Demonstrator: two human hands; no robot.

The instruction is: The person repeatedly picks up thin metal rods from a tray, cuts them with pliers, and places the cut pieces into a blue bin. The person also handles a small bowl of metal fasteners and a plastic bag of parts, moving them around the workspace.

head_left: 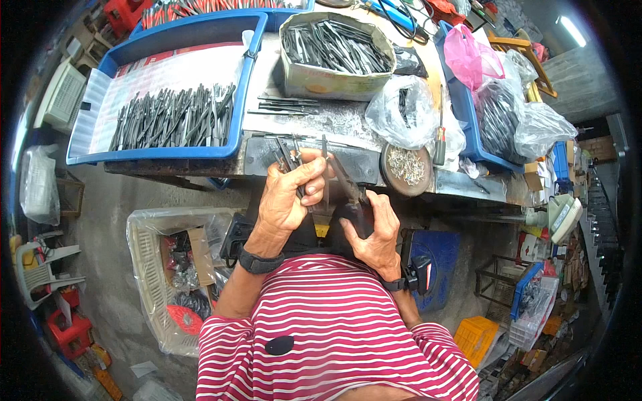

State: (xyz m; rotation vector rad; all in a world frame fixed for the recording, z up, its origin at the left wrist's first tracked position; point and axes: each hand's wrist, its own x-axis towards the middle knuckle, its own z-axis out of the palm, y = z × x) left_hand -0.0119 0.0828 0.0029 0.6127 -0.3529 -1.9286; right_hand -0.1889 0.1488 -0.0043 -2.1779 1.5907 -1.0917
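My left hand (286, 194) is closed round a few thin dark metal strips (289, 158), which stick up past the fingers at the bench's near edge. Just to its right, my right hand (376, 234) grips a dark tool with a thick black handle (358, 217). A narrower, worn part of the tool slants up and left toward my left fingertips; its exact kind is unclear. Behind both hands lies a dark flat plate (361, 164). More dark strips (287, 105) rest in a small row on the bench. A round dish of small metal pins (408, 167) sits to the right.
A blue tray (154, 158) of dark strips stands left, an open carton (334, 85) of similar pieces at the back. Right are a clear plastic bag (401, 110), a red-handled screwdriver (440, 144) and a blue bin (468, 130). A cream basket (150, 267) stands on the floor.
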